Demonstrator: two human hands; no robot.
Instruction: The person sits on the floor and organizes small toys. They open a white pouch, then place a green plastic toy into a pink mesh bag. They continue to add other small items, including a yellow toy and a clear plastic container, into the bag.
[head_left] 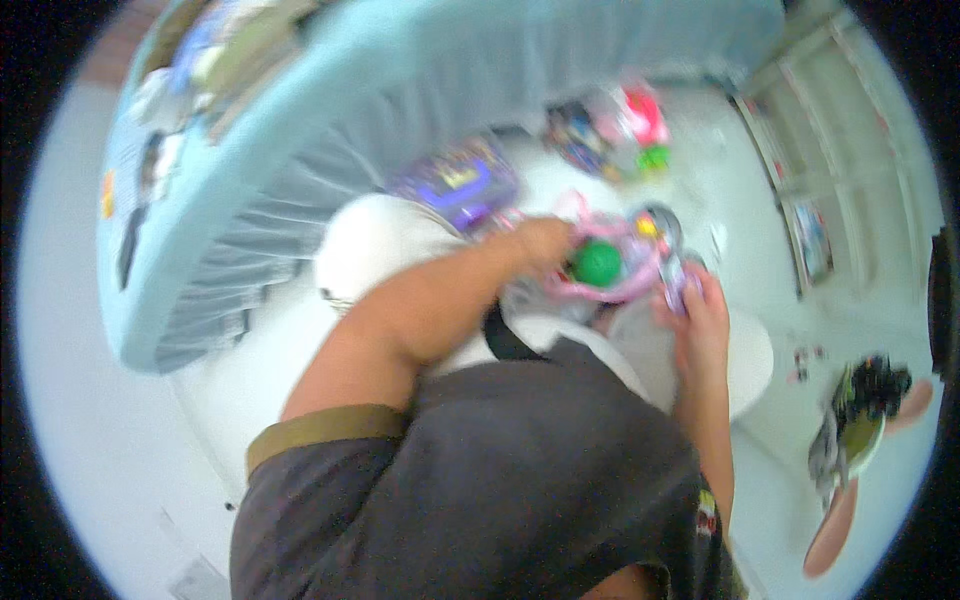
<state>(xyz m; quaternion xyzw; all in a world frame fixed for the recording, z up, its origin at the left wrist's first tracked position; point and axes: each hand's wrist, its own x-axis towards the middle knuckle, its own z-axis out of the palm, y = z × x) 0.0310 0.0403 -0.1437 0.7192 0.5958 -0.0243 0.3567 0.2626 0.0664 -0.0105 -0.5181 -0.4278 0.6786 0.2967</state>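
Note:
Between my knees stands a pink basket (612,294) with small toys in it. A green ball (598,263) lies inside, near the left, and a small yellow piece (647,228) shows toward the far right side. My left hand (545,243) is at the basket's left rim, its fingers curled over the edge and partly hidden. To the right of the basket, my right hand (697,303) is closed on a small purple-and-clear toy (684,284); blur hides its exact kind.
A purple case (463,183) lies beyond my left knee. Farther off sits a clear bag of colourful toys (605,130). A bed with a light-blue skirt (270,190) runs along the left and far side. White shelves (830,130) and a pot with black items (862,430) are at right.

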